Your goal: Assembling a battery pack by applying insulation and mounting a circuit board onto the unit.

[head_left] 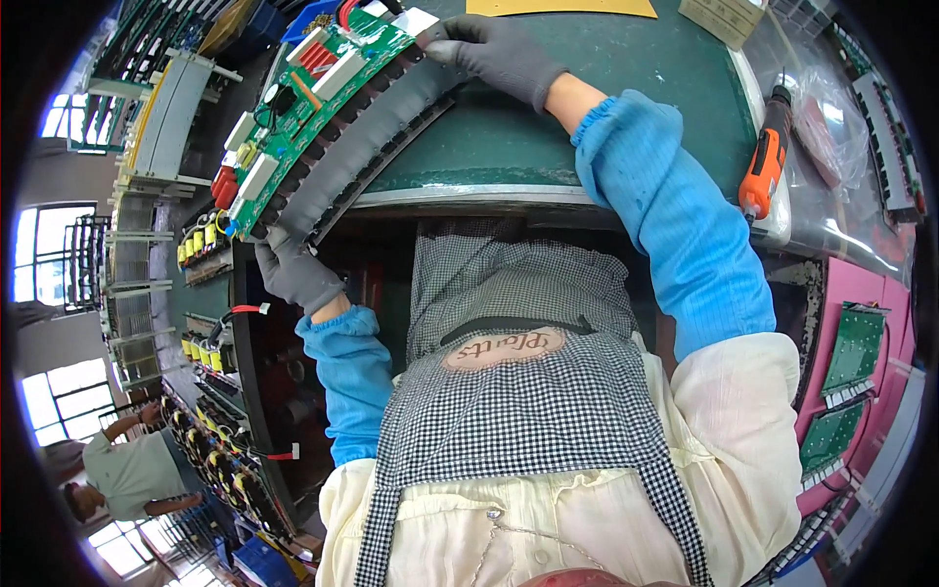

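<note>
Both my hands wear grey gloves and hold a long green circuit board (328, 95) with a dark grey metal heat sink (367, 137) along its near side. White blocks, red parts and wires sit on the board. My left hand (296, 272) grips its lower left end, fingers closed on the edge. My right hand (504, 59) pinches the upper right end, thumb and fingers on the corner. The assembly is tilted, lying slantwise over the left part of the green-topped table (548, 147).
An orange and black electric screwdriver (766, 157) lies at the table's right edge beside a clear plastic bag (822, 127). A small cardboard box (724, 18) and a yellow sheet (562, 6) are at the back. Green boards (853, 347) rest on a pink surface at right. Another person (137, 474) stands far left.
</note>
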A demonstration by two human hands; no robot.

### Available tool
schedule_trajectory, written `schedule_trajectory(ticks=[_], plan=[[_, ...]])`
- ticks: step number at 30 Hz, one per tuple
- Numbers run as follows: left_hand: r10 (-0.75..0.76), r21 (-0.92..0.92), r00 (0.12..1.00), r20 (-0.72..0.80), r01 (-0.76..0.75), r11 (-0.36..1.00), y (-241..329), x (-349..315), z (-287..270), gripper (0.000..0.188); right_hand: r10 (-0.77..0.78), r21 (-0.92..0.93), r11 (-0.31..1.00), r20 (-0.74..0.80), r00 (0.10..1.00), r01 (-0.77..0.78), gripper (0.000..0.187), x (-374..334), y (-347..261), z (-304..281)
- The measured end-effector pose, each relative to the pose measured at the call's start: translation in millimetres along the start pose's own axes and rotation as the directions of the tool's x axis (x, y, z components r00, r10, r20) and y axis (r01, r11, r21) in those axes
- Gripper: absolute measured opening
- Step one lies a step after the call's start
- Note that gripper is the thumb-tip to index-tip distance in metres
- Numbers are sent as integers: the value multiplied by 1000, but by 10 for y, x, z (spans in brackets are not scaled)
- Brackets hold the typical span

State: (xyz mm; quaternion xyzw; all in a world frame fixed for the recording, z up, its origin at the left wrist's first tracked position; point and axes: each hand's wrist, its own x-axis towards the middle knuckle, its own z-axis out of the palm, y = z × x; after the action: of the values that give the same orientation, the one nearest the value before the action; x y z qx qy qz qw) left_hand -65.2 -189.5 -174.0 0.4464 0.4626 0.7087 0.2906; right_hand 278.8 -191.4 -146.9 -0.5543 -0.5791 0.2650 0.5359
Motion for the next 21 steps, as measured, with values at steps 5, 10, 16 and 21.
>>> schedule_trajectory(ticks=[5, 10, 16, 21], plan=[[-15, 118, 999, -50, 20, 993, 43, -16, 14, 39, -7, 10, 1000, -63, 998, 8, 48, 33, 39, 48], [1, 141, 999, -53, 6, 990, 78, -35, 21, 40, 13, 8, 1000, -89, 996, -12, 45, 44, 23, 97], [-21, 140, 999, -42, 27, 990, 69, -5, -16, 39, 27, -17, 999, -96, 995, -29, 47, 69, 42, 121], [-25, 94, 997, -79, 33, 995, 66, -16, -1, 39, 40, -45, 998, -93, 995, -45, 48, 65, 14, 115]])
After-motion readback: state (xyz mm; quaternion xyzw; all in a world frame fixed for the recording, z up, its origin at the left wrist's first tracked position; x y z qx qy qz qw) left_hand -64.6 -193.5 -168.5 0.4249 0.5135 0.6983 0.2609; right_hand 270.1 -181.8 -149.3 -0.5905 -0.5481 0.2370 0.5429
